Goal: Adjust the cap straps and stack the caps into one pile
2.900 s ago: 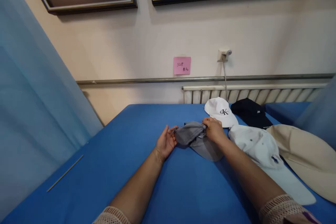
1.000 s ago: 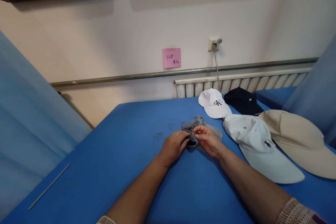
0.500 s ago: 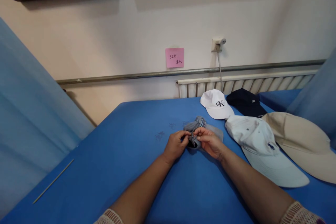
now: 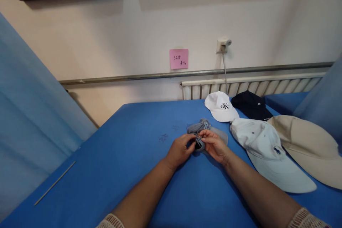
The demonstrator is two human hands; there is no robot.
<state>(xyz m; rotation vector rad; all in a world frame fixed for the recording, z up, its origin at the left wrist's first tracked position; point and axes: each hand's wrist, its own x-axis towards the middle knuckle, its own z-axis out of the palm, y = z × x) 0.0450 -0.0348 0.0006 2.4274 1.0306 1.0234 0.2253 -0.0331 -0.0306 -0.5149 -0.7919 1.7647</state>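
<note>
A grey-blue cap [image 4: 197,128] lies on the blue table with its brim [image 4: 220,135] toward the right and its back opening toward me. My left hand [image 4: 181,150] pinches the rear edge of this cap from the left, around the back strap. From the right, my right hand [image 4: 214,146] grips the same strap area between thumb and fingers. The two hands' fingertips nearly meet over the dark opening. Exactly how the strap runs between the fingers is too small to make out.
Right of my hands lie a white cap [image 4: 220,106], a navy cap [image 4: 250,104], a pale blue cap [image 4: 267,153] and a beige cap [image 4: 307,146]. A thin stick [image 4: 55,183] rests on the blue table [image 4: 112,164] at left. Behind are a radiator [image 4: 256,84] and rail [image 4: 149,76].
My left hand's fingers have shifted slightly at the cap's back edge, the thumb now lower. My right hand keeps nearly the same hold. The view has moved a little.
</note>
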